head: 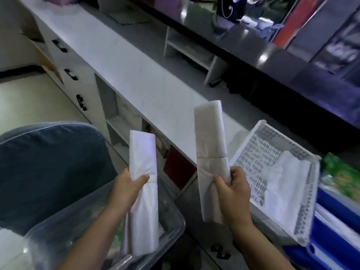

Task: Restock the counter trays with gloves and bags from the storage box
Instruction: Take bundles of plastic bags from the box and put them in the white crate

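My left hand (126, 189) grips a folded white bundle of plastic bags (143, 152), tied with a band and held upright above the clear plastic storage box (171, 217) at the bottom left. My right hand (233, 189) holds a second, longer banded bundle of bags (210, 133) upright, just left of the white perforated tray (251, 133). That tray sits tilted on the counter at the right, and a white bag bundle (284, 184) lies inside it.
A long white counter (120, 71) runs diagonally, with drawers (70, 75) and open shelves below. A small white shelf unit (191, 51) stands further along. A blue cushion (48, 164) lies at left, blue boxes (335, 221) and a green packet (341, 172) at right.
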The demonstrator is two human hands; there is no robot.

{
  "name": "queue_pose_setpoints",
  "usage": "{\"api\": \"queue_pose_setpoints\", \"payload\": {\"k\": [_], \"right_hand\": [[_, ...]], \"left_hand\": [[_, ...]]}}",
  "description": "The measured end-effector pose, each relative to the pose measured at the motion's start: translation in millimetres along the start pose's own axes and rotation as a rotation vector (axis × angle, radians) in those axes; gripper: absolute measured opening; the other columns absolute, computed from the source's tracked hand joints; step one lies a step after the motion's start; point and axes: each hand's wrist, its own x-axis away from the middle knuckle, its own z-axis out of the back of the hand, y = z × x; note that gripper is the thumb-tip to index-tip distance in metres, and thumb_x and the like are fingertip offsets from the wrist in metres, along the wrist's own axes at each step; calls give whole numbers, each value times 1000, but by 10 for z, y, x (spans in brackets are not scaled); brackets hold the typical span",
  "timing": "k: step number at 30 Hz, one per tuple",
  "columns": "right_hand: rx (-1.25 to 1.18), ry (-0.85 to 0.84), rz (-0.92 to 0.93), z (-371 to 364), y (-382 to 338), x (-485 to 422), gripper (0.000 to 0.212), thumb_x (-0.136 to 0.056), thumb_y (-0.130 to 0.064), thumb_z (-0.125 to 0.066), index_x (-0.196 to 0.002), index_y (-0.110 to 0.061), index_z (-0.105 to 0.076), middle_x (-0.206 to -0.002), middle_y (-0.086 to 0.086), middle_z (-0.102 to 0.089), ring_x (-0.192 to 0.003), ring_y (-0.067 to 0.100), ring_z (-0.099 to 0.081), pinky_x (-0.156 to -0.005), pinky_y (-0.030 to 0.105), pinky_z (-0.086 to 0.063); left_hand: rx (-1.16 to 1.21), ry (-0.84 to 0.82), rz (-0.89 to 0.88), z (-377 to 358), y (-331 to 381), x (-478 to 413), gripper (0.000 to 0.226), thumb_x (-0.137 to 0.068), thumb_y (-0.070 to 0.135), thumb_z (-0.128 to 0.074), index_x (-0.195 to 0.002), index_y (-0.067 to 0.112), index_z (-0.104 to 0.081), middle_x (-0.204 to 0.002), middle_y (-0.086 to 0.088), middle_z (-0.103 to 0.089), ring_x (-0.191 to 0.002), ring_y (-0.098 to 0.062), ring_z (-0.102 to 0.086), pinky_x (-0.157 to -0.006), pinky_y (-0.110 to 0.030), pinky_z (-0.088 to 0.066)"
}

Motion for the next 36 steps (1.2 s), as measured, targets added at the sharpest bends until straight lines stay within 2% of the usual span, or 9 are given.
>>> {"api": "queue_pose_setpoints", "payload": {"k": [2,8,13,18,22,26,30,34,36], "right_hand": [[-70,106,-38,339,15,-134,20,-80,-18,-64,-75,-27,-47,-76,-4,-55,-63,-4,-52,-50,11,-43],[-256,231,-212,1000,305,-630,20,-85,-31,-60,-96,-33,-44,-96,-10,-56,-86,12,-59,-68,31,-51],[-297,208,-377,1082,648,-1051,24,-90,-19,-55,-109,-20,-40,-94,-3,-56,-78,12,-56,-58,28,-46],[-279,98,-543,835,865,-1223,32,-91,-20,-50,-119,-13,-36,-121,14,-51,-103,31,-54,-96,47,-45],[-175,-73,-566,717,980,-1250,56,-92,-17,-47,-140,-9,-21,-145,14,-34,-124,34,-41,-105,47,-37],[-50,-263,-446,883,1126,-1309,50,-85,-11,-51,-131,-8,-33,-129,14,-48,-106,28,-52,-90,40,-47],[457,-333,-107,1234,1283,-1467,23,-84,-8,-45,-104,-7,-56,-114,14,-55,-105,32,-50,-93,39,-44],[694,-512,192,1635,1532,-1629,28,-88,-4,-45,-114,-10,-50,-121,10,-51,-109,25,-48,-95,31,-41],[724,-622,223,1767,1598,-1677,28,-91,-10,-44,-119,-7,-48,-123,12,-51,-113,28,-49,-97,35,-40]], "left_hand": [[-46,-43,-64,-214,222,18,27,-77,24,-72,-98,12,-59,-76,7,-60,-69,-12,-57,-58,-25,-42],[25,-153,-163,-805,881,130,22,-78,26,-71,-97,21,-62,-89,1,-69,-82,-19,-66,-76,-39,-54],[23,-183,-220,-1244,1234,253,17,-79,21,-71,-93,20,-61,-88,1,-69,-84,-20,-66,-74,-35,-53],[-15,-187,-213,-1437,1385,349,33,-79,24,-71,-107,9,-61,-100,-10,-69,-90,-27,-65,-85,-48,-53],[10,-175,-195,-1540,1415,421,33,-81,21,-69,-110,9,-60,-102,-11,-68,-92,-26,-65,-87,-48,-53],[74,-194,-157,-1638,1445,470,26,-81,22,-70,-104,13,-64,-94,-6,-72,-85,-23,-69,-79,-41,-56],[214,-251,-134,-1732,1520,489,20,-78,22,-72,-96,15,-67,-85,-2,-76,-76,-22,-72,-67,-36,-55],[319,-354,-74,-1888,1635,487,43,-63,23,-80,-100,8,-64,-86,-9,-76,-73,-25,-72,-60,-32,-56],[332,-441,-52,-2007,1692,513,55,-55,16,-85,-103,5,-62,-92,-14,-74,-80,-28,-70,-66,-35,-57]]}}
